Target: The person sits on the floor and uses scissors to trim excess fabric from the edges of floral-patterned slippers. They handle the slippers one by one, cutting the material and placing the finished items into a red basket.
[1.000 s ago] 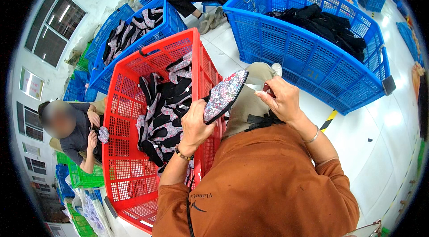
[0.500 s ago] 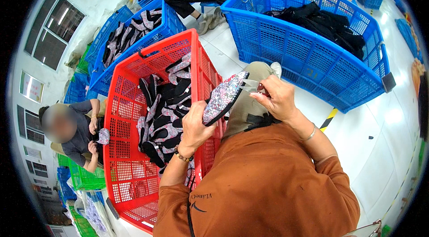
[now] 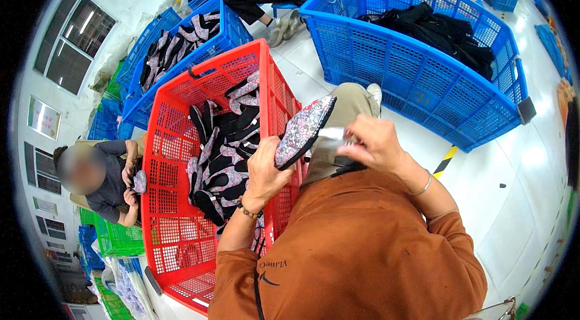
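Beside a red crate (image 3: 279, 93), hands (image 3: 269, 169) (image 3: 377, 144) flank a floral slipper (image 3: 304, 133).

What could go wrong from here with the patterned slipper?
The shiny, motion-blurred tool in the right hand is close to the patterned slipper's black edge, so it might nick the fabric.
The left hand alone seems to support the slipper; if that grip loosened, it could drop into the red crate alongside.
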The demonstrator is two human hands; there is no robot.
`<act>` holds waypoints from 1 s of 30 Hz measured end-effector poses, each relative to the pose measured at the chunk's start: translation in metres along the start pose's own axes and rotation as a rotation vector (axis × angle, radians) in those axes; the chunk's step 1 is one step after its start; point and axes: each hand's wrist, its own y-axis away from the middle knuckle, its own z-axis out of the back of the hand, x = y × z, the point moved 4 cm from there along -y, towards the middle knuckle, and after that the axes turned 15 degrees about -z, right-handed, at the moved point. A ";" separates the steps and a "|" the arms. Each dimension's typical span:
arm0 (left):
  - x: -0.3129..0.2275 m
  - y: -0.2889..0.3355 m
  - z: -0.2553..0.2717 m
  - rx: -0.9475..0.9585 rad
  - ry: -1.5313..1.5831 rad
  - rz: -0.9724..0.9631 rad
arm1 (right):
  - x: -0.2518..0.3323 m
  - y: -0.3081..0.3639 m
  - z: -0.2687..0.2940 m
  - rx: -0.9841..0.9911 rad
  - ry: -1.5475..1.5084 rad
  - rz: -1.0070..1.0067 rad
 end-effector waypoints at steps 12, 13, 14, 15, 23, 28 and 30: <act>-0.001 -0.001 -0.002 0.004 0.056 0.003 | -0.017 -0.007 -0.008 -0.191 0.127 -0.022; -0.002 -0.002 -0.002 0.007 0.062 0.008 | -0.017 -0.007 -0.008 -0.161 0.111 -0.010; -0.002 -0.002 -0.002 0.009 0.067 0.013 | -0.017 -0.006 -0.007 -0.132 0.095 0.002; -0.001 -0.002 -0.002 0.007 0.069 0.013 | -0.016 -0.006 -0.007 -0.100 0.078 0.016; 0.005 -0.009 -0.007 0.128 0.152 0.197 | -0.022 -0.005 -0.001 -0.127 -0.051 -0.039; 0.029 -0.018 -0.030 -0.071 1.485 0.842 | -0.010 -0.014 -0.010 -0.040 -0.163 -0.042; 0.039 -0.023 -0.036 -0.157 1.724 0.991 | -0.005 -0.007 -0.021 0.086 -0.233 -0.067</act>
